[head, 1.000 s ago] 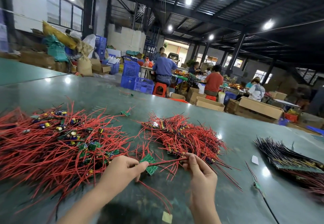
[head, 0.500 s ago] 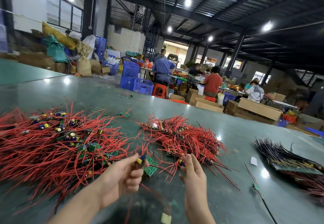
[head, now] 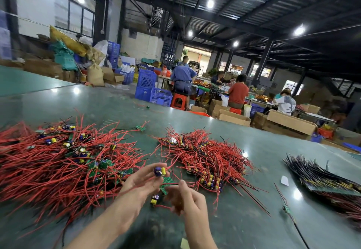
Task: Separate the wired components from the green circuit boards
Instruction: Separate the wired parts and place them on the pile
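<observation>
Risk first, judged from the tangle: could have dragged loose strands out of the big red-wire heap, or snapped a lead rather than freeing it, with wires trailing from the heap's right edge toward both hands. Held just right of that heap: left hand, grip pinching a blue-and-yellow component; right hand, blurred, grip seemingly pinched on a red lead; green circuit board between them. Could also have dropped the second component dangling below. Worked inside a dark-roofed workshop, on a glossy green tabletop; smaller wire pile further right of the heap, seated workers and cardboard boxes beyond.
</observation>
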Demonstrator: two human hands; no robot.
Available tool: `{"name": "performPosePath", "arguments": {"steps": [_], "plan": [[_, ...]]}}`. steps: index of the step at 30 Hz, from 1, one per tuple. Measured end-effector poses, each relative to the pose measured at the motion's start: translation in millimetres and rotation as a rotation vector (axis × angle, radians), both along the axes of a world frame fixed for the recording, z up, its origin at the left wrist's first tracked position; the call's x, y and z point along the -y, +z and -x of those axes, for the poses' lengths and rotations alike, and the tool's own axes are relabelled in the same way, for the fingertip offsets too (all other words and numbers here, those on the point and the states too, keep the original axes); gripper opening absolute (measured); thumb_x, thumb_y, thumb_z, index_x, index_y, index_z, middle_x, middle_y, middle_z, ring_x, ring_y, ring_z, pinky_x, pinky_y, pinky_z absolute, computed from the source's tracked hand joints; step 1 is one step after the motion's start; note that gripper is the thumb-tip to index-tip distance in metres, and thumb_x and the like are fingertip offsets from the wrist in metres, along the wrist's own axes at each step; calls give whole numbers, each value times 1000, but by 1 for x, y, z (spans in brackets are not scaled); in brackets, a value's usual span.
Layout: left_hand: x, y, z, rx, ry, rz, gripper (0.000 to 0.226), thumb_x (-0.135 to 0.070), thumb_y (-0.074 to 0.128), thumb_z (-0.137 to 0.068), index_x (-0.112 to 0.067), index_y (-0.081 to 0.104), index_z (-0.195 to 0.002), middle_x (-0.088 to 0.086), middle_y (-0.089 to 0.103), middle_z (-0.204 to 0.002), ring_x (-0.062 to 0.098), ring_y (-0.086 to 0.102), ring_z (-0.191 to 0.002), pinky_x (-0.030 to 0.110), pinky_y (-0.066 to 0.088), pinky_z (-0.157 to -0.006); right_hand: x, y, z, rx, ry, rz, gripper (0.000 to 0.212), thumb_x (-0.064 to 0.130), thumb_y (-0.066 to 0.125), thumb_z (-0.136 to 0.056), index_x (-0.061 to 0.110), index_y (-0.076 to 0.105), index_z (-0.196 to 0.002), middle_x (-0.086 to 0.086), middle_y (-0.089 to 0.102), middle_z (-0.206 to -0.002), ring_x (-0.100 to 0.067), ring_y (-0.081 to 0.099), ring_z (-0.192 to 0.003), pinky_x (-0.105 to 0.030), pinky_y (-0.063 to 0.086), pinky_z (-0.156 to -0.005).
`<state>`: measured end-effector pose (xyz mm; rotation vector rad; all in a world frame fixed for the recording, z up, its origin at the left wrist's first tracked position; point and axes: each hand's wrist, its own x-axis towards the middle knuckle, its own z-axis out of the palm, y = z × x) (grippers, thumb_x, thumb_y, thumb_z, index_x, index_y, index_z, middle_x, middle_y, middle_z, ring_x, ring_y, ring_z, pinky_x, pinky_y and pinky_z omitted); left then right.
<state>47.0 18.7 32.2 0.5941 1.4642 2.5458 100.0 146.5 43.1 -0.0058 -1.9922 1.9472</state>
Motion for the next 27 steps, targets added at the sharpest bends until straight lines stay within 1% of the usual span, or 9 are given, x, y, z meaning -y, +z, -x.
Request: {"name": "performPosePath", "arguments": {"steps": [3,7,11,14,17,20,22,24,27], "plan": [[0,1,-1,-205,11,173,32,-17,81,-65,-26,76,-96,-13,67,-94,9,58,-80,15,48,-73,-1,0,4,34,51,145,40,23,46,-95,12,76,-71,-6,61,-53,-11,47,-44,-18,35,-46],[-6,-1,-5,-264,6,227,37,-8,83,-61,-26,78,-92,2,48,-94,14,49,-76,27,40,-71,-2,-1,7,69,131,428,26,23,57,-80,3,74,-79,-16,61,-67,-21,54,-56,-36,52,-61],[-10,-4,-2,-134,-49,141,51,12,68,-73,-23,71,-110,1,58,-86,11,50,-69,17,48,-67,-10,-2,8,66,146,553,14,11,63,-69,2,73,-66,-11,61,-63,-12,54,-50,-21,49,-48],[-2,-1,2,133,-167,61,26,-11,63,-81,-12,71,-106,9,67,-90,16,60,-73,25,54,-69,-17,-1,8,58,76,365,12,9,65,-75,4,73,-67,-7,57,-60,-8,49,-49,-14,42,-48],[2,3,-1,143,-296,229,34,-34,73,-79,-9,72,-102,14,71,-94,20,64,-80,27,55,-71,-23,-1,8,38,2,103,14,6,65,-83,6,73,-72,-1,59,-56,-5,50,-50,-14,41,-49],[1,-1,-3,38,-256,413,24,-10,71,-81,-10,67,-105,7,74,-89,13,69,-75,21,53,-64,-23,0,8,9,-48,-47,14,1,68,-81,12,73,-73,-1,69,-63,-3,59,-56,-13,45,-53],[-1,-3,-4,-25,-220,503,19,3,61,-87,-7,65,-102,8,74,-88,15,69,-78,23,54,-69,-22,-2,8,-39,-104,-185,21,0,72,-77,19,73,-69,-3,71,-72,-3,62,-64,-15,46,-61],[-6,-4,-7,-24,-220,471,14,5,55,-90,-2,62,-99,9,71,-86,16,65,-75,23,52,-69,-19,-3,8,-72,-121,-232,27,-3,73,-74,24,73,-69,-5,71,-78,-6,64,-70,-19,49,-66],[-14,-1,-13,71,-230,346,9,-3,50,-94,-3,59,-96,7,67,-77,15,54,-66,18,42,-53,-15,-3,8,-60,-126,-158,25,-4,73,-74,21,74,-70,-6,72,-74,-8,64,-64,-20,51,-60]]}}
